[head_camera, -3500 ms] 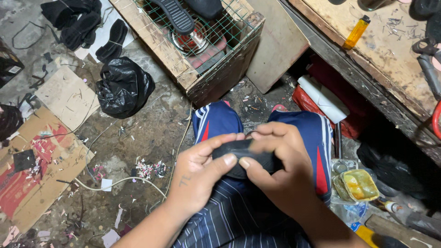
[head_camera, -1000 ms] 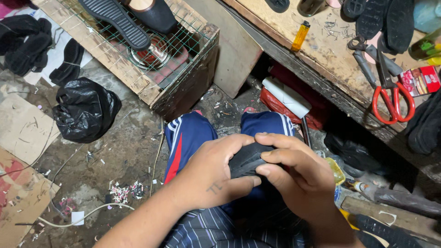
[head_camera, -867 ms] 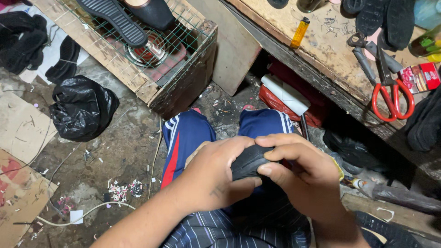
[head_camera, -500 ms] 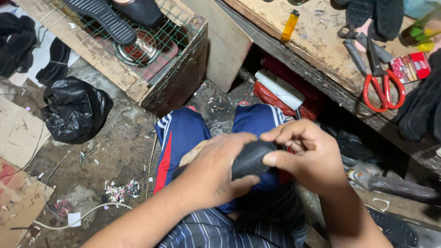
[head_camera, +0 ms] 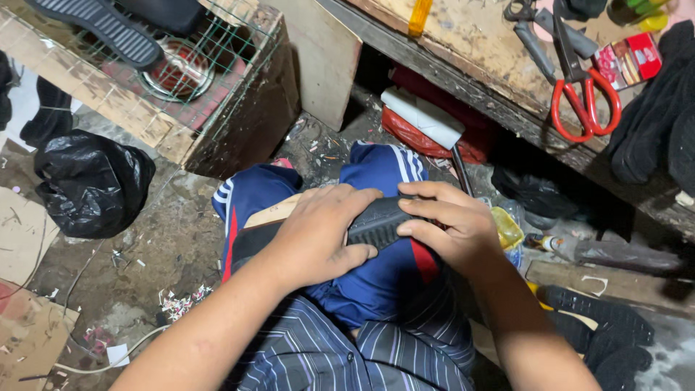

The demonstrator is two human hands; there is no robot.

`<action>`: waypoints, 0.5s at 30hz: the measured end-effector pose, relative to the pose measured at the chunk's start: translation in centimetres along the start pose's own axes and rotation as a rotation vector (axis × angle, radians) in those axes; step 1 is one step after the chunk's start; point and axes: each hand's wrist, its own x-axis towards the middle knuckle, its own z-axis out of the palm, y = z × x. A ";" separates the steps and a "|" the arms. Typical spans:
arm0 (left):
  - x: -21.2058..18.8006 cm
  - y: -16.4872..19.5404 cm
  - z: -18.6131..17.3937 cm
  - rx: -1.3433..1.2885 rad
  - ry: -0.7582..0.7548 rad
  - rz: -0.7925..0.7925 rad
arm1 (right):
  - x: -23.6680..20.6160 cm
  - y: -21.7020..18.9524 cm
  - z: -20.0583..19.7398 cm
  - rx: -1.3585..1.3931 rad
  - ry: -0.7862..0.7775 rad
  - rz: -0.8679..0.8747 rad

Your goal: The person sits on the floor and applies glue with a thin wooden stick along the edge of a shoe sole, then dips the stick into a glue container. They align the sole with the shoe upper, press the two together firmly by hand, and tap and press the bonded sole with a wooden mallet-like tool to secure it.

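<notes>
Head view: both hands work a black ribbed sole (head_camera: 380,221) held over the lap, above the blue trousers (head_camera: 376,268). Left hand (head_camera: 318,235) lies curled over the sole's near end, thumb pressing the ribbed face. Right hand (head_camera: 452,228) pinches the far end, fingers on top, thumb hidden under. A tan piece (head_camera: 271,212) shows just behind the left hand; can't tell if it's joined to the sole. Red-handled scissors (head_camera: 579,87) lie on the surface upper right, well apart. Wire-topped wooden crate (head_camera: 181,94) stands left w/ another sole on it; black bag (head_camera: 90,181) on the floor. To press well: keep thumbs flat, even pressure along the edge, sole braced vs. the knee.
</notes>
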 end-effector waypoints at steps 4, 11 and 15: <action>0.0 -0.4 0.6 0.021 -0.007 -0.041 | -0.2 0.5 0.6 0.071 -0.013 0.057; -0.4 0.2 1.2 0.092 0.031 -0.060 | -0.8 2.1 0.9 0.150 -0.047 0.081; -0.7 0.6 1.4 0.134 0.040 -0.078 | -1.0 3.7 1.9 0.820 0.034 0.327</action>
